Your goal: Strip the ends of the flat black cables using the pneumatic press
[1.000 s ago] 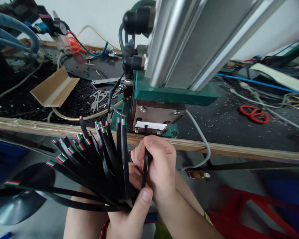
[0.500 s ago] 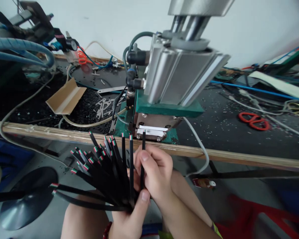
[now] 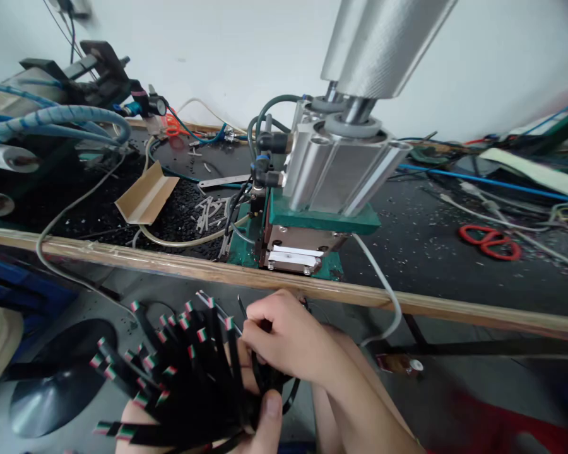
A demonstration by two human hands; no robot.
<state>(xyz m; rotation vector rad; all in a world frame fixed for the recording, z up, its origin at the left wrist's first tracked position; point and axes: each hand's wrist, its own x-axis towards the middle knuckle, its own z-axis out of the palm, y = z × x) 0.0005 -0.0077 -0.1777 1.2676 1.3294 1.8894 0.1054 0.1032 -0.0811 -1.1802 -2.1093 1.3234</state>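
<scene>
My left hand (image 3: 266, 421) is closed around a thick bundle of black cables (image 3: 189, 384). Their cut ends fan out to the left and show red, white and green wires. Just above the left thumb, my right hand (image 3: 288, 334) is curled in a pinch, with a black cable (image 3: 260, 372) running down from its fingers into the bundle. The fingertips partly hide what they grip. Beyond the hands, on the bench, stands a pneumatic press (image 3: 331, 170) with silver cylinders on a green plate. White strips (image 3: 293, 255) lie at its front slot.
The bench's wooden edge (image 3: 170, 261) runs between my hands and the press. Red-handled scissors (image 3: 490, 241) lie to the right. On the left are a folded cardboard piece (image 3: 147, 194), grey scraps (image 3: 211, 213) and blue hoses (image 3: 61, 116). A grey cable (image 3: 381, 277) hangs over the edge.
The single cable that stood upright in my right hand no longer points at the press. Both hands and the bundle sit lower, away from the press, and my right hand has turned knuckles up.
</scene>
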